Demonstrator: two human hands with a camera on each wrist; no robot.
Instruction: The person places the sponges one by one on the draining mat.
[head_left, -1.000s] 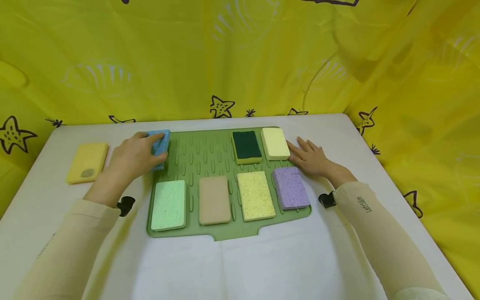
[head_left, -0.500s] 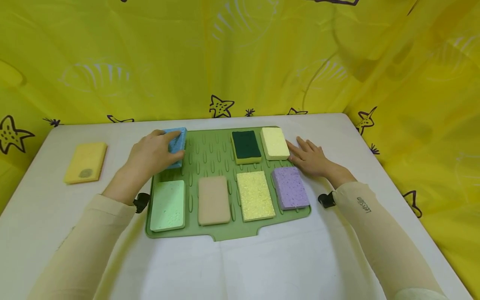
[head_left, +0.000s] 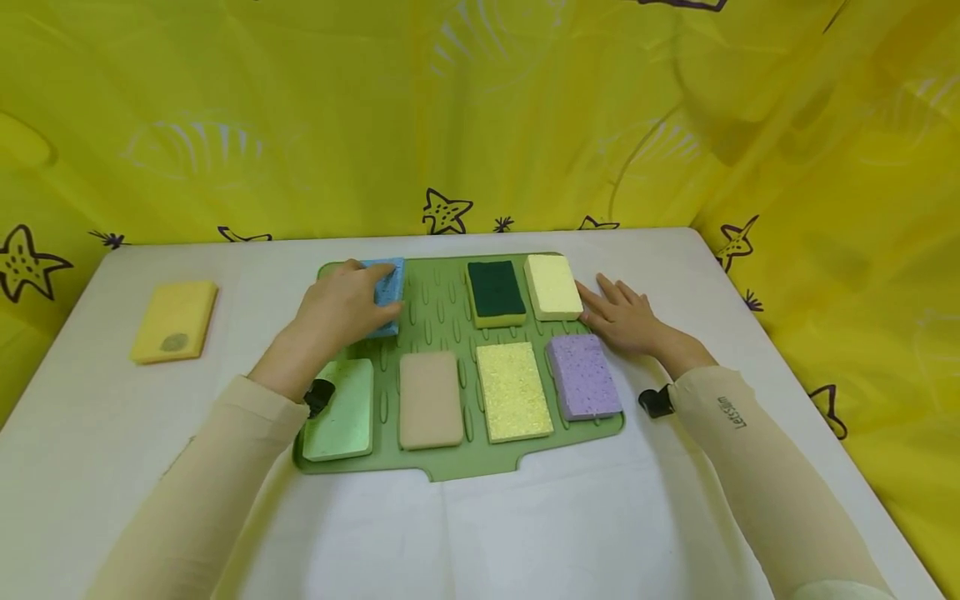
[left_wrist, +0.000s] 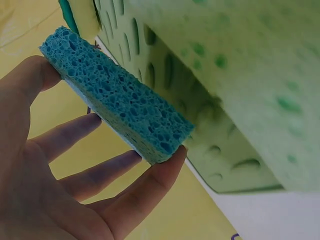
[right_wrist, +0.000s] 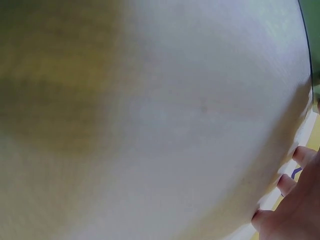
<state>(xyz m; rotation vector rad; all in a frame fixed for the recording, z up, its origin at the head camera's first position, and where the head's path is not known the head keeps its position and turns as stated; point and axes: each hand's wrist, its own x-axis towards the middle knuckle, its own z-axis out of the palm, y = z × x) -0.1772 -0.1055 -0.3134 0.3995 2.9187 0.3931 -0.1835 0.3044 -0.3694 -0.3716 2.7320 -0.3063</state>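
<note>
My left hand (head_left: 337,308) grips a blue porous sponge (head_left: 389,287) over the far left part of the green ridged mat (head_left: 427,312). In the left wrist view, thumb and fingertips hold the blue sponge (left_wrist: 120,95) by its ends. A mint green sponge (head_left: 348,417) lies on the mat below that wrist, partly covered by it. My right hand (head_left: 621,318) rests with fingers spread on the white table, right beside the mat's right edge. Nearest to it are a cream sponge (head_left: 553,287) and a purple sponge (head_left: 583,377). The right wrist view catches only a few fingers (right_wrist: 287,185).
Also on the mat are a dark green and yellow sponge (head_left: 497,292), a beige sponge (head_left: 431,400) and a speckled yellow sponge (head_left: 513,392). A yellow sponge (head_left: 176,321) with a dark spot lies off the mat at left. A yellow curtain (head_left: 337,125) hangs behind the table.
My left hand has moved right with the blue sponge, from the mat's far left corner to farther in over the mat. The right hand has stayed in place.
</note>
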